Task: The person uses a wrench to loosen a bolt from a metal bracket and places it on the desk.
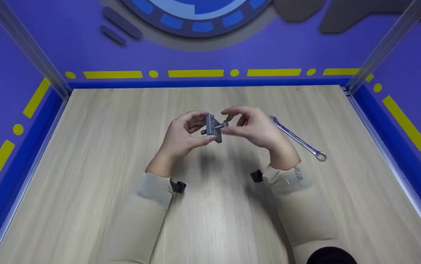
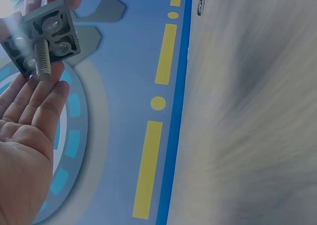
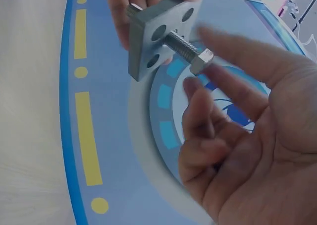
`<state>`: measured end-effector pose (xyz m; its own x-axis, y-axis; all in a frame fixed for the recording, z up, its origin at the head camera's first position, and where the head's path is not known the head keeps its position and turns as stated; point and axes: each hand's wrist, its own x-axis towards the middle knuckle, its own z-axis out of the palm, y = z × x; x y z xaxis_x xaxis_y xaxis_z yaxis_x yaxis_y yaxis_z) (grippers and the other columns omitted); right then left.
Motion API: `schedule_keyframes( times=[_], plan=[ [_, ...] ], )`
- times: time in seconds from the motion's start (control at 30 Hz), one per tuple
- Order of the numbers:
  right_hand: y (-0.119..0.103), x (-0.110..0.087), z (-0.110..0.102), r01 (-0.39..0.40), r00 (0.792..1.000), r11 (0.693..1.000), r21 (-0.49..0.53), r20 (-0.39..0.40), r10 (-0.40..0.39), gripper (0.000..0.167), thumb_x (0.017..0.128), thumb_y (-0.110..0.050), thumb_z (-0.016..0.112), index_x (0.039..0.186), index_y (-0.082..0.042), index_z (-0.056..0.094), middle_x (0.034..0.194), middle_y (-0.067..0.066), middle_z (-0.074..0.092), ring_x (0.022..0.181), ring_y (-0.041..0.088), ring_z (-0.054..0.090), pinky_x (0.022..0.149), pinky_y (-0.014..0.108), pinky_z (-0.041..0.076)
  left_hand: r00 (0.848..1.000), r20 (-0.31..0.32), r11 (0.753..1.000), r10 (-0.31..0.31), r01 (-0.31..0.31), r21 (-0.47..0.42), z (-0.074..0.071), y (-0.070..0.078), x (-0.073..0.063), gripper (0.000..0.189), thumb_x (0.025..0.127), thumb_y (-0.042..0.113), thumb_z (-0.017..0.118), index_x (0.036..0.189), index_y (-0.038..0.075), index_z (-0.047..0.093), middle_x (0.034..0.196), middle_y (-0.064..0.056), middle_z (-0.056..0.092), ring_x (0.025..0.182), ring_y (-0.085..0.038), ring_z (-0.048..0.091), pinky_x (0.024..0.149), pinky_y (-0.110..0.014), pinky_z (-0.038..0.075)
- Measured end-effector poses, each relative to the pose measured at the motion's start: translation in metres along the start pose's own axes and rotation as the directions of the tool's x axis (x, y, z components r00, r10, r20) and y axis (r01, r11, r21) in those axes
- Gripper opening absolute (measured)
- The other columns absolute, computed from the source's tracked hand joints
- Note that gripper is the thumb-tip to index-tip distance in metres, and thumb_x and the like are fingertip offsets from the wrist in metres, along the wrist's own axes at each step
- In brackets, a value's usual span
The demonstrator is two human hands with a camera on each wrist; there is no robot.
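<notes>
A square grey metal plate (image 1: 209, 124) with round holes is held up above the table between the thumb and fingers of my left hand (image 1: 181, 135). Through its middle runs a threaded hex bolt (image 3: 183, 47); the threaded end (image 2: 43, 61) sticks out on the recessed side. My right hand (image 1: 254, 126) has its thumb and fingertips at the bolt's hex head (image 3: 201, 62), seemingly pinching it. Those fingers look blurred in the right wrist view. In the left wrist view the plate's ribbed back faces the camera, above straight left fingers (image 2: 37, 103).
A combination wrench (image 1: 298, 139) lies on the wooden table (image 1: 104, 154) to the right of my right hand. Blue panels (image 1: 203, 60) with yellow marks stand at the back and both sides. Metal posts (image 1: 383, 47) rise at the rear corners.
</notes>
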<state>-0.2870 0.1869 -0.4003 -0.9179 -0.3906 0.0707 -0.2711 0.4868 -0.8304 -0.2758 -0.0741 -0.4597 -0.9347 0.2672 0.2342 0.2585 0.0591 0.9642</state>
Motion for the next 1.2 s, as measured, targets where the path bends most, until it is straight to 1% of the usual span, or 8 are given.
schedule_keyframes(
  times=[0.07, 0.23, 0.4, 0.53, 0.73, 0.97, 1.07, 1.2],
  plan=[
    [-0.001, 0.000, 0.000, -0.068, 0.997, 0.998, -0.014, -0.022, 0.067, 0.032, 0.105, -0.038, 0.083, 0.123, -0.012, 0.084, 0.105, 0.005, 0.077, 0.080, 0.019, 0.060, 0.065, 0.027, 0.049, 1.000, 0.000, 1.000, 0.004, -0.004, 0.002, 0.001, 0.002, 0.000, 0.070, 0.087, 0.009, 0.099, 0.150, 0.004, 0.068, 0.142, -0.014, 0.078, 0.136, -0.028, 0.075, 0.122, -0.030, 0.060],
    [-0.005, 0.003, 0.006, -0.223, 0.974, 0.974, -0.033, -0.034, 0.222, 0.063, 0.109, -0.066, 0.066, 0.083, -0.011, 0.082, 0.074, -0.001, 0.069, 0.069, 0.018, 0.060, 0.062, 0.031, 0.050, 1.000, -0.007, 1.000, 0.014, -0.014, 0.004, 0.001, 0.005, -0.003, 0.071, 0.086, 0.007, 0.099, 0.149, 0.002, 0.068, 0.141, -0.015, 0.079, 0.136, -0.029, 0.075, 0.122, -0.029, 0.060],
    [-0.009, 0.005, 0.010, -0.218, 0.976, 0.975, -0.045, 0.005, 0.218, 0.060, 0.111, -0.060, 0.067, 0.074, -0.013, 0.077, 0.066, -0.005, 0.062, 0.062, 0.016, 0.057, 0.057, 0.028, 0.046, 1.000, 0.003, 1.000, 0.014, -0.014, 0.015, 0.000, 0.006, -0.005, 0.071, 0.086, 0.007, 0.099, 0.150, 0.003, 0.067, 0.142, -0.015, 0.078, 0.138, -0.029, 0.074, 0.124, -0.033, 0.060],
    [-0.010, 0.003, 0.010, -0.150, 0.989, 0.988, -0.047, 0.009, 0.150, 0.041, 0.107, -0.045, 0.077, 0.084, -0.012, 0.082, 0.071, -0.004, 0.065, 0.064, 0.016, 0.060, 0.057, 0.025, 0.048, 1.000, 0.012, 1.000, 0.017, -0.017, 0.020, -0.002, 0.007, -0.007, 0.070, 0.087, 0.007, 0.099, 0.150, 0.003, 0.068, 0.143, -0.014, 0.078, 0.139, -0.029, 0.074, 0.126, -0.039, 0.059],
    [-0.007, -0.003, 0.011, 0.000, 1.000, 1.000, -0.026, -0.004, 0.000, 0.019, 0.098, -0.019, 0.088, 0.113, -0.008, 0.087, 0.101, 0.008, 0.081, 0.077, 0.019, 0.065, 0.063, 0.023, 0.052, 1.000, 0.018, 0.999, -0.009, 0.008, 0.031, -0.005, 0.005, -0.009, 0.069, 0.087, 0.009, 0.099, 0.149, 0.003, 0.069, 0.141, -0.014, 0.079, 0.138, -0.029, 0.075, 0.125, -0.037, 0.060],
    [0.002, -0.002, 0.015, 0.160, 0.987, 0.987, -0.008, -0.008, -0.160, 0.021, 0.090, 0.006, 0.083, 0.107, -0.007, 0.084, 0.118, 0.011, 0.077, 0.091, 0.019, 0.065, 0.076, 0.023, 0.052, 0.999, 0.034, 0.999, -0.034, 0.033, 0.026, -0.005, 0.004, -0.005, 0.068, 0.085, 0.009, 0.100, 0.146, 0.002, 0.070, 0.139, -0.015, 0.079, 0.135, -0.031, 0.076, 0.125, -0.043, 0.060],
    [0.005, -0.001, 0.011, 0.138, 0.990, 0.990, -0.005, 0.014, -0.138, 0.029, 0.093, -0.002, 0.086, 0.121, -0.009, 0.083, 0.124, 0.011, 0.077, 0.095, 0.021, 0.066, 0.078, 0.026, 0.053, 0.999, 0.034, 0.999, -0.039, 0.038, 0.032, -0.006, 0.007, -0.004, 0.069, 0.086, 0.010, 0.100, 0.147, 0.003, 0.069, 0.140, -0.014, 0.079, 0.136, -0.030, 0.076, 0.124, -0.035, 0.061],
    [0.007, -0.002, 0.008, 0.013, 1.000, 1.000, -0.009, 0.027, -0.013, 0.035, 0.105, -0.029, 0.082, 0.136, -0.012, 0.078, 0.118, 0.008, 0.080, 0.093, 0.023, 0.069, 0.077, 0.030, 0.058, 0.999, 0.020, 0.998, -0.043, 0.042, 0.044, -0.008, 0.010, -0.008, 0.070, 0.086, 0.010, 0.100, 0.148, 0.004, 0.069, 0.141, -0.012, 0.078, 0.136, -0.028, 0.075, 0.122, -0.030, 0.060]
  ],
)
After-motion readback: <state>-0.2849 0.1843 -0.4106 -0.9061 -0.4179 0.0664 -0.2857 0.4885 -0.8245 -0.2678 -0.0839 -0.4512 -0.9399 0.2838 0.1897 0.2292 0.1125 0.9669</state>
